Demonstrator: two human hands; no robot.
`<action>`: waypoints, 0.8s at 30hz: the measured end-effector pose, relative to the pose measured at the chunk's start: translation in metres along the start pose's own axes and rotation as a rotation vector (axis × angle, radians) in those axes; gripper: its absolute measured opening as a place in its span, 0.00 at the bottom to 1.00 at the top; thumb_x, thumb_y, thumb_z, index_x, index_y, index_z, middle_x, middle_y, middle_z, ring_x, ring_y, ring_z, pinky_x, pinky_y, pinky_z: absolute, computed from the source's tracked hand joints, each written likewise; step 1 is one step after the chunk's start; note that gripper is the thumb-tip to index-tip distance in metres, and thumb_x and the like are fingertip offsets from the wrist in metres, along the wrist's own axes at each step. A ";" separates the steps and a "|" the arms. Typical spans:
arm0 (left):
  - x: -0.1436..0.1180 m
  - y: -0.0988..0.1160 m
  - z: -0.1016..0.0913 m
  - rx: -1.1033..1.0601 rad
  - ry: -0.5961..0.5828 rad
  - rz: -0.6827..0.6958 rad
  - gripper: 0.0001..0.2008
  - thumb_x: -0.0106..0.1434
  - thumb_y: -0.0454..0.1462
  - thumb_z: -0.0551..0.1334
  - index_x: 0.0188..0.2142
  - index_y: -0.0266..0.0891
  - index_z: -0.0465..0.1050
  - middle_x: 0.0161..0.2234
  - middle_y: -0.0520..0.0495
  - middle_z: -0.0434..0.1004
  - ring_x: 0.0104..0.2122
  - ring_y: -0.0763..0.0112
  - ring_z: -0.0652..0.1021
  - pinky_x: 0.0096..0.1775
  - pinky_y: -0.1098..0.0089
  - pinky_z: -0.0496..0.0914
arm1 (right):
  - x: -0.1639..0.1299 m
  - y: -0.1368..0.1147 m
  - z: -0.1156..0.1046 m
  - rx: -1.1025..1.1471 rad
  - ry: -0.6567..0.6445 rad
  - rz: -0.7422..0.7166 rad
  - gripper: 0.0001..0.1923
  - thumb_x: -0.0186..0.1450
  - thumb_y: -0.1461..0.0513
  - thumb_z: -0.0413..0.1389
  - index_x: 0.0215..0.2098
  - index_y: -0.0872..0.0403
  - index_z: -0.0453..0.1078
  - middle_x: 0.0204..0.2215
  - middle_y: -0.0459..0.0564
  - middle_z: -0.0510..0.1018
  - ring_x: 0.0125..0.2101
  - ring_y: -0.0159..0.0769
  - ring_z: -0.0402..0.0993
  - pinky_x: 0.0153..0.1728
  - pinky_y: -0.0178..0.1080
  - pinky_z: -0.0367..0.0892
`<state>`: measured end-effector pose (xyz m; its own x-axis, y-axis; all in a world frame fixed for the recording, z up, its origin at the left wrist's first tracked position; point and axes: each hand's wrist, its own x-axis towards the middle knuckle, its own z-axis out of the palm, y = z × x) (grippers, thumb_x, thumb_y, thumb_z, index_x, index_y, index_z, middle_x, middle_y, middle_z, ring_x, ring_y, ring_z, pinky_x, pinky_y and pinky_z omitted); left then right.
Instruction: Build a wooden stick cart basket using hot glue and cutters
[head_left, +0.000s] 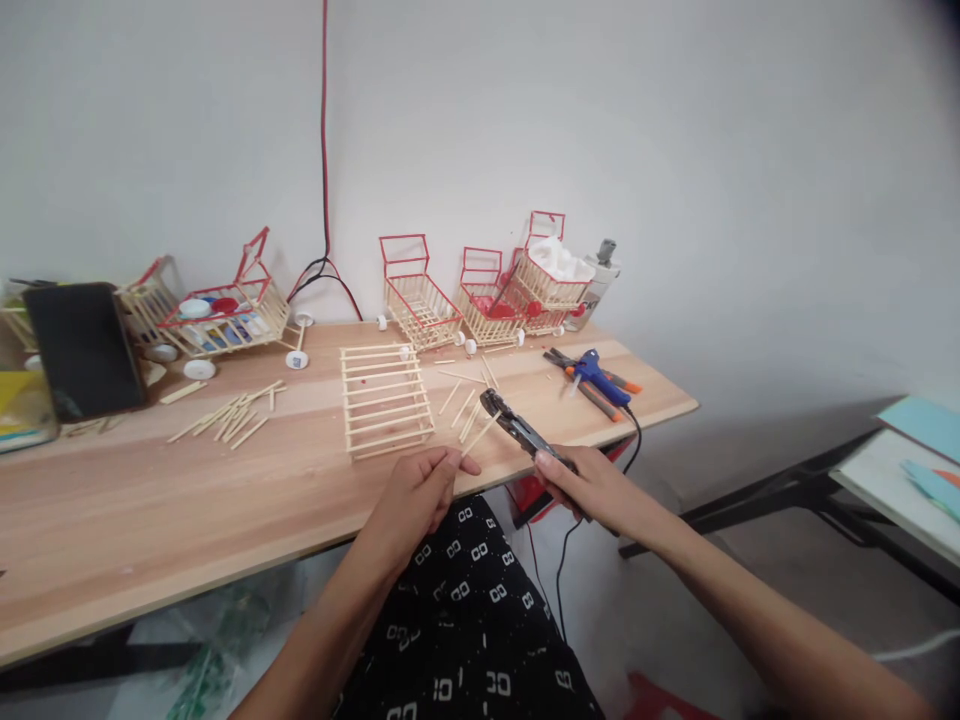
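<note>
Between its fingertips my left hand (pixel 426 482) pinches a thin wooden stick (pixel 481 433), which slants up to the right. My right hand (pixel 581 482) is wrapped round the handles of a dark cutting tool like pliers (pixel 517 424). Its jaws are close to the stick's upper end; whether they touch it I cannot tell. Just beyond my left hand stands an open frame of pale sticks (pixel 385 402). Loose short sticks (pixel 470 415) lie on the table between that frame and the pliers.
On the wooden table (pixel 187 530) lie a blue glue gun (pixel 598 377), orange-handled pliers (pixel 630 384) and a stick pile (pixel 229 412). Small stick carts with red rims (pixel 424 305) line the wall. A dark tablet (pixel 86 350) leans at left; a white bottle (pixel 596 290) stands behind.
</note>
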<state>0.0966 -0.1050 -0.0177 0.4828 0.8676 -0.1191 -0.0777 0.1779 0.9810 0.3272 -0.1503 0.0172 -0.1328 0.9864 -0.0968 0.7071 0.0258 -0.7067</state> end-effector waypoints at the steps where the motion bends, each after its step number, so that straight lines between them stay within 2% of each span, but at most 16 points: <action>1: 0.000 -0.001 0.001 -0.006 0.003 -0.006 0.23 0.62 0.53 0.59 0.37 0.33 0.72 0.15 0.62 0.51 0.14 0.82 0.52 0.17 0.76 0.46 | 0.001 0.002 0.000 0.006 0.003 0.000 0.30 0.69 0.39 0.41 0.22 0.51 0.59 0.18 0.44 0.67 0.19 0.32 0.63 0.23 0.35 0.60; 5: 0.002 -0.003 0.003 -0.006 0.009 -0.020 0.23 0.62 0.53 0.59 0.38 0.33 0.72 0.15 0.63 0.51 0.14 0.82 0.52 0.17 0.77 0.46 | 0.003 0.007 0.003 0.008 0.040 0.007 0.29 0.69 0.40 0.42 0.23 0.52 0.61 0.19 0.45 0.68 0.20 0.33 0.63 0.22 0.34 0.61; 11: 0.012 -0.002 0.009 0.007 -0.001 -0.010 0.23 0.62 0.53 0.57 0.37 0.33 0.72 0.15 0.63 0.51 0.14 0.81 0.52 0.17 0.77 0.48 | 0.007 0.011 0.001 -0.041 0.077 0.050 0.31 0.68 0.38 0.42 0.20 0.51 0.58 0.15 0.44 0.65 0.19 0.34 0.63 0.22 0.35 0.59; 15: 0.016 0.000 0.013 0.007 0.007 0.000 0.21 0.61 0.52 0.57 0.36 0.34 0.72 0.15 0.63 0.51 0.14 0.81 0.53 0.17 0.77 0.49 | 0.010 0.016 -0.002 -0.053 0.086 0.069 0.31 0.67 0.38 0.42 0.18 0.51 0.57 0.13 0.44 0.62 0.18 0.33 0.61 0.21 0.35 0.55; 20: 0.018 -0.001 0.013 0.006 0.002 0.007 0.21 0.62 0.51 0.57 0.36 0.34 0.71 0.14 0.63 0.50 0.13 0.81 0.53 0.17 0.77 0.49 | 0.011 0.025 0.002 -0.086 0.133 0.020 0.30 0.67 0.39 0.42 0.18 0.50 0.52 0.14 0.42 0.58 0.18 0.30 0.55 0.20 0.35 0.50; 24: 0.019 -0.002 0.012 -0.032 -0.015 -0.009 0.20 0.61 0.51 0.58 0.36 0.34 0.71 0.15 0.63 0.49 0.14 0.82 0.52 0.17 0.77 0.48 | 0.010 0.031 0.007 -0.066 0.159 0.016 0.31 0.66 0.38 0.42 0.18 0.50 0.51 0.14 0.41 0.56 0.18 0.28 0.53 0.21 0.35 0.50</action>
<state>0.1162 -0.0946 -0.0198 0.4962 0.8591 -0.1254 -0.1014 0.2008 0.9744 0.3430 -0.1407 -0.0102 -0.0126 0.9999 0.0081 0.7528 0.0148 -0.6581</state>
